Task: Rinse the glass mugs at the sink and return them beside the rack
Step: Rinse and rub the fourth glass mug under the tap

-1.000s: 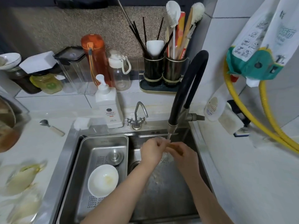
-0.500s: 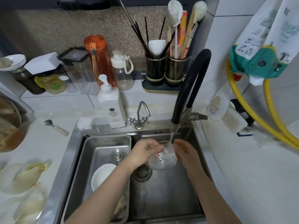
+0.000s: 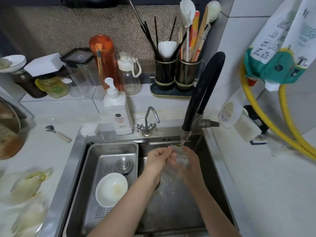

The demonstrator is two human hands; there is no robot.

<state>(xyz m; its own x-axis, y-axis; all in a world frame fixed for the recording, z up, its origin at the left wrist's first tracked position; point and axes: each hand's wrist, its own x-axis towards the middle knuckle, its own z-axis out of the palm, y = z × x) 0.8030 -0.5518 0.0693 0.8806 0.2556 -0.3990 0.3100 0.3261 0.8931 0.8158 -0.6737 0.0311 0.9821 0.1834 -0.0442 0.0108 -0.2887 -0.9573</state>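
Observation:
A clear glass mug [image 3: 181,157] sits between both hands over the steel sink [image 3: 212,168], right under the black faucet [image 3: 203,93], with water running onto it and spilling down. My left hand [image 3: 158,159] grips the mug's left side with curled fingers. My right hand [image 3: 189,164] wraps round its right side and underside. Much of the mug is hidden by fingers and splashing water. More glass mugs with yellowish handles [image 3: 27,185] stand blurred on the counter at the lower left.
A steel drainer tray [image 3: 92,168] fills the sink's left half and holds a white bowl [image 3: 111,189]. Behind the sink stand a soap pump bottle [image 3: 118,112], a small tap [image 3: 148,122] and a utensil caddy [image 3: 176,74]. A yellow hose [image 3: 266,117] hangs at right.
The mug has been lifted from low in the basin up to the faucet's spout. Both hands have closed tighter round it, and water now splashes over the fingers.

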